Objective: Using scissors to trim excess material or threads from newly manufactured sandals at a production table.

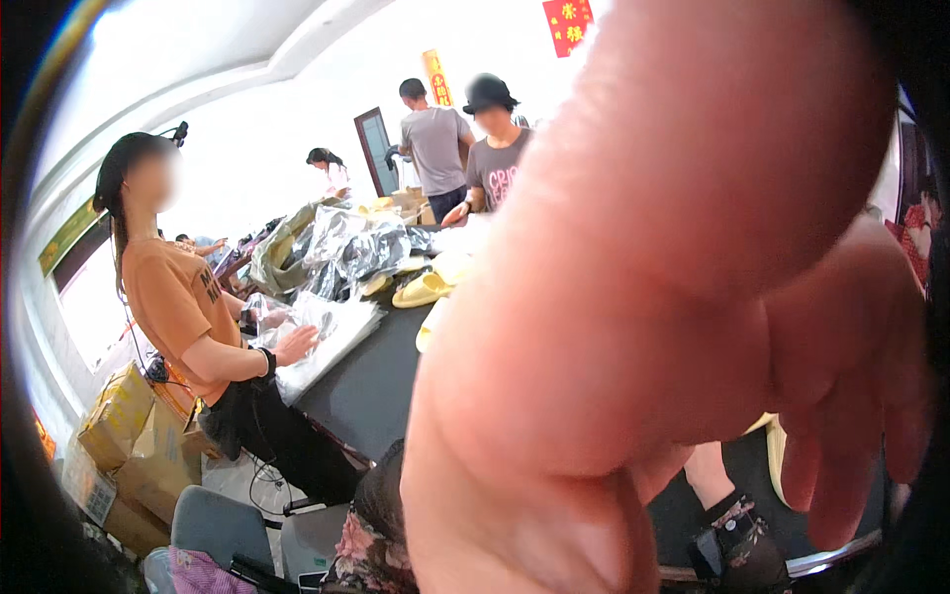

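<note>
Very close to the camera, my left hand (633,297) fills the middle and right of the view, blurred. One thick finger or the thumb reaches up, while the other fingers hang loosely bent and apart at the right. Nothing shows in it. A floral sleeve (366,525) lies beside its wrist. Of my right hand (705,470) only the wrist is visible, above a dark floral cuff (747,540); my left hand hides its fingers. Behind my hands is a black tabletop (361,371) with pale yellow slippers (424,290), several partly covered.
At the left, a person in an orange shirt (173,297) handles clear plastic bags (332,337). A heap of bagged goods (346,243) covers the far table, with more people behind it. Cardboard boxes (148,455) and a grey chair (218,530) stand at lower left.
</note>
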A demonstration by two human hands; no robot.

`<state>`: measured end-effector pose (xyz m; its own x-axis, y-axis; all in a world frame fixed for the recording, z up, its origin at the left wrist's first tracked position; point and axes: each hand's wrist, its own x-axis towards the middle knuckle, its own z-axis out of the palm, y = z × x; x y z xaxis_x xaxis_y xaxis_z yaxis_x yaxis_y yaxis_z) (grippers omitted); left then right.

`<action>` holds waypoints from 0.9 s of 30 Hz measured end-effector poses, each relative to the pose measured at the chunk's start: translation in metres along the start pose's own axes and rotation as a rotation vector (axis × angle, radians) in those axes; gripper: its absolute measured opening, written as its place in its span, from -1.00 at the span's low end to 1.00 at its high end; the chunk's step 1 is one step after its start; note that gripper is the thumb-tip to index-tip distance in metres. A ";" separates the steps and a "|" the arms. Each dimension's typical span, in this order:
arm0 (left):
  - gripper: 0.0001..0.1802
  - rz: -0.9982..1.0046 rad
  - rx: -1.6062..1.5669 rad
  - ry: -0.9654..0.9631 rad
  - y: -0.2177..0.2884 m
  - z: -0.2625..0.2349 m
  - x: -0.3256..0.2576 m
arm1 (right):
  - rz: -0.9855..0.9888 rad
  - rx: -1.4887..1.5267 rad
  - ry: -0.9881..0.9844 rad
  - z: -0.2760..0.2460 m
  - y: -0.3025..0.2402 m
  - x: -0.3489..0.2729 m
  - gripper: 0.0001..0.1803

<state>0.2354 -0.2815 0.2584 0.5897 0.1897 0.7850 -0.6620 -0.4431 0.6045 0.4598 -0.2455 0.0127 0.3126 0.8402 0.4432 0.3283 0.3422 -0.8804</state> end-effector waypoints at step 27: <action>-0.40 -0.142 -0.369 0.237 0.021 0.030 -0.029 | 0.264 0.289 -0.197 -0.002 0.002 0.000 -0.83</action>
<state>0.2183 -0.3231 0.2441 0.5929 0.4407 0.6740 -0.7278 -0.0650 0.6827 0.4625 -0.2459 0.0112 0.1671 0.9693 0.1803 -0.0118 0.1848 -0.9827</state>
